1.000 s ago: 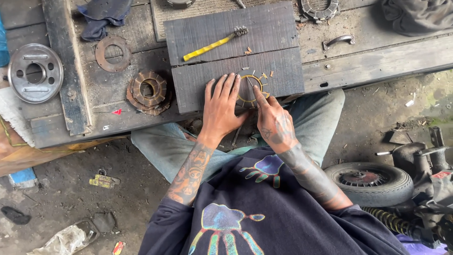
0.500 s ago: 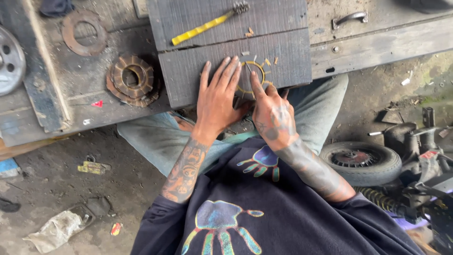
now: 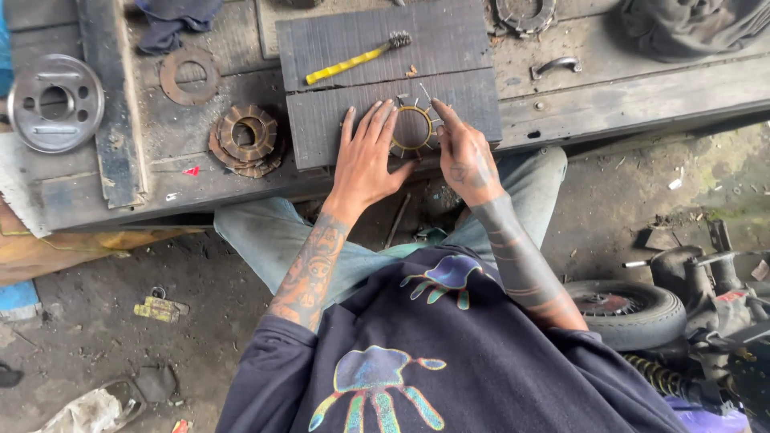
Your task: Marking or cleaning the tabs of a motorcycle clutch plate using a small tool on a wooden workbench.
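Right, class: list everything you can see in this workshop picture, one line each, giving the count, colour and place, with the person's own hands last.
ring part: one, brassy, on the near dark board, between both hands
dark boards: two, charcoal, side by side on the bench
brush: one, yellow handle, on the far board
toothed discs: a stack, rusty brown, bench left of the boards
flat ring: one, rusty, bench beyond the stack
metal hub: one, silver, far left of the bench
handle: one, grey metal, bench on the right
tyre: one, black, ground at right
left hand: flat on the board, fingers at the ring
right hand: fingertips on the ring's right edge
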